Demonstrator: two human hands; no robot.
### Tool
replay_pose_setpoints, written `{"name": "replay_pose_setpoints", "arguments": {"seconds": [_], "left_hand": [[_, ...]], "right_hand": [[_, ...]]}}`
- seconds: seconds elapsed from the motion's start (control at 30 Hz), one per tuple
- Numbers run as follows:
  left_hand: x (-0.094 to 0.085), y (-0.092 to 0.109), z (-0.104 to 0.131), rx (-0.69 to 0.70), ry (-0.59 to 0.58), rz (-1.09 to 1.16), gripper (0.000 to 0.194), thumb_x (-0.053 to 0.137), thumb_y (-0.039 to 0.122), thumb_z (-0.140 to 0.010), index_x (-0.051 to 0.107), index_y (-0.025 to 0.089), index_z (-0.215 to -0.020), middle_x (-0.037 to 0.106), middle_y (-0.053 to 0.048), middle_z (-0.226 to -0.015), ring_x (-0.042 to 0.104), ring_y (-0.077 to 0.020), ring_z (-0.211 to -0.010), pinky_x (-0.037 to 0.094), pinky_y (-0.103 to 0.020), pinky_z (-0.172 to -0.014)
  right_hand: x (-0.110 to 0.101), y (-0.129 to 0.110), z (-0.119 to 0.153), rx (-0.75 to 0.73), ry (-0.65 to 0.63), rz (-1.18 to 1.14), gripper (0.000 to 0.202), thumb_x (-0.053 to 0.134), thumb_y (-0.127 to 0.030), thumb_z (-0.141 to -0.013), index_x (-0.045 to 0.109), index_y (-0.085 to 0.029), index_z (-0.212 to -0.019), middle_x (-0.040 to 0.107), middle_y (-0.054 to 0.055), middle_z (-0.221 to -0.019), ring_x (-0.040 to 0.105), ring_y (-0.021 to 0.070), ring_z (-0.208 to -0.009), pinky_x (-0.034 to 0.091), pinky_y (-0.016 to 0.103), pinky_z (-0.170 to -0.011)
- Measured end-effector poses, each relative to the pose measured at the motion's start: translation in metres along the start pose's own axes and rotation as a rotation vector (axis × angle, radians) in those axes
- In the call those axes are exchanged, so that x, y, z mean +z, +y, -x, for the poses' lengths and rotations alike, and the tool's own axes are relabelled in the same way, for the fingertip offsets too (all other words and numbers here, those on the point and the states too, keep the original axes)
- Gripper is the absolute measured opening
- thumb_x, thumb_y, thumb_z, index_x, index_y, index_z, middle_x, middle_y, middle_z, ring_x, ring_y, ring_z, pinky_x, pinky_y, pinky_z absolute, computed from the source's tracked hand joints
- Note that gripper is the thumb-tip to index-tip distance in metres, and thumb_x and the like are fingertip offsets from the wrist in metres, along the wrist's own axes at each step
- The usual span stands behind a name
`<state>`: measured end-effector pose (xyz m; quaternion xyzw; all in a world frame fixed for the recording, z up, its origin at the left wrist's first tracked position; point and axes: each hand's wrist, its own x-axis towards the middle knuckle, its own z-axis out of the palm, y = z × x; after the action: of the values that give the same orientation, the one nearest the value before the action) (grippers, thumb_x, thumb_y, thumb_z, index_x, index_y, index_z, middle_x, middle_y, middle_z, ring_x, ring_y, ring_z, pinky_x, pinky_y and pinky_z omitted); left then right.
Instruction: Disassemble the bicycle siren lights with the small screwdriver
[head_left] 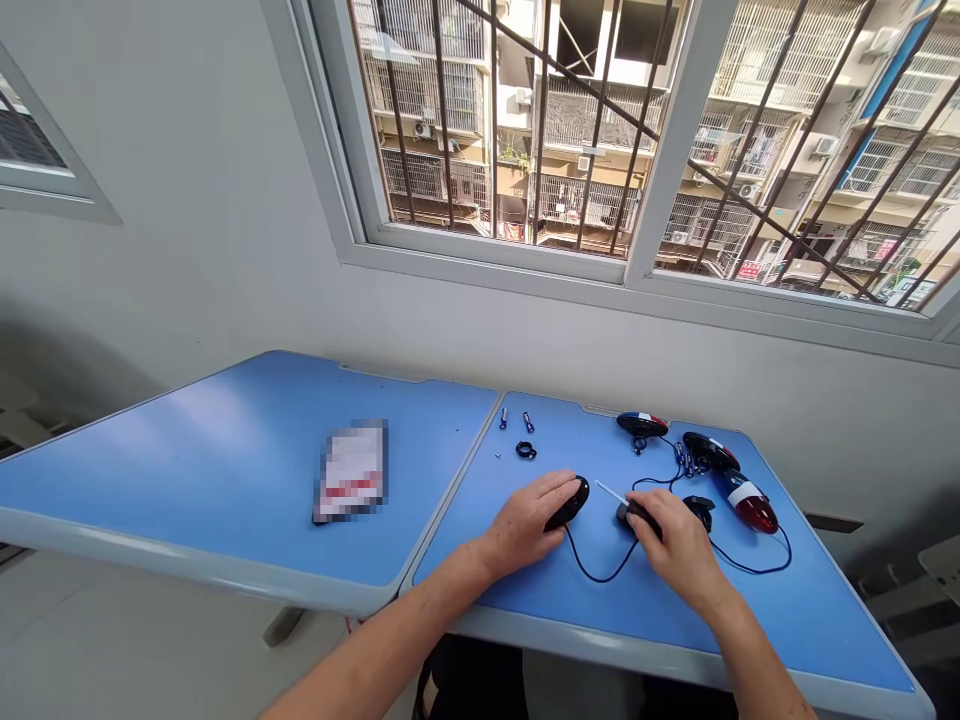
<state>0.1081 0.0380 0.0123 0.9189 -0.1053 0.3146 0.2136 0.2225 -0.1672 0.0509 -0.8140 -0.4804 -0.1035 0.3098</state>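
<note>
My left hand is closed around a black oval housing, with the housing's bottom end near the tabletop. My right hand grips a screwdriver by its dark handle, its thin pale shaft pointing left toward the housing and apart from it. Beside the right fingers is a small black block, partly hidden. A thin black cable loops over the table from the housing toward that block. Ahead of my left hand lie a black ring clamp and two small batteries.
On the right are black oval units with coloured lenses, a red-and-blue lamp, cables and a black bracket. A pixelated packet lies on the left blue table. Behind the tables stands a wall with a barred window.
</note>
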Motion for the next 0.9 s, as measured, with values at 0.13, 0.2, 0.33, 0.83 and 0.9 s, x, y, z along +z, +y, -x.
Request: {"name": "replay_pose_setpoints", "arguments": {"seconds": [0.13,0.2,0.33,0.83,0.9], "left_hand": [[-0.004,0.005,-0.006,-0.025,0.02,0.077,0.058,0.051,0.005,-0.072,0.047,0.021,-0.128,0.056,-0.01,-0.128,0.052,-0.0223,-0.119,0.046,-0.038,-0.1],[-0.006,0.007,-0.01,-0.011,0.029,0.125,0.059,0.052,0.004,-0.07,0.048,0.021,-0.127,0.057,-0.009,-0.127,0.053,-0.022,-0.118,0.046,-0.037,-0.099],[-0.012,0.016,-0.019,0.048,0.014,0.239,0.06,0.055,0.005,-0.067,0.05,0.022,-0.125,0.059,-0.009,-0.124,0.055,-0.0229,-0.115,0.047,-0.036,-0.097],[-0.027,0.023,-0.027,-0.329,-0.142,0.685,0.066,0.071,0.012,-0.06,0.046,0.021,-0.12,0.057,-0.01,-0.118,0.058,-0.0246,-0.106,0.05,-0.037,-0.087],[-0.026,0.021,-0.026,-0.41,-0.148,0.682,0.065,0.074,0.015,-0.059,0.048,0.021,-0.119,0.057,-0.01,-0.118,0.056,-0.0258,-0.11,0.048,-0.039,-0.091]], "right_hand": [[-0.004,0.006,-0.006,0.265,-0.06,-0.365,0.018,0.046,-0.037,-0.086,0.053,-0.021,-0.09,0.068,0.005,-0.079,0.062,0.0191,-0.072,0.046,0.03,-0.063],[-0.004,0.006,-0.011,0.344,-0.06,-0.495,0.017,0.05,-0.039,-0.084,0.049,-0.021,-0.083,0.068,0.004,-0.078,0.063,0.0189,-0.073,0.046,0.029,-0.064],[-0.006,0.0,-0.024,0.427,-0.086,-0.605,0.032,0.063,-0.045,-0.075,0.055,-0.019,-0.091,0.069,0.007,-0.089,0.063,0.0214,-0.083,0.048,0.032,-0.072],[0.001,-0.005,-0.021,0.232,-0.352,-0.778,0.053,0.073,-0.037,-0.066,0.064,-0.02,-0.115,0.07,0.002,-0.098,0.062,0.0226,-0.092,0.049,0.035,-0.081],[0.002,-0.006,-0.019,0.254,-0.327,-0.727,0.049,0.071,-0.037,-0.067,0.065,-0.019,-0.112,0.069,0.002,-0.092,0.061,0.0217,-0.086,0.049,0.034,-0.077]]}}
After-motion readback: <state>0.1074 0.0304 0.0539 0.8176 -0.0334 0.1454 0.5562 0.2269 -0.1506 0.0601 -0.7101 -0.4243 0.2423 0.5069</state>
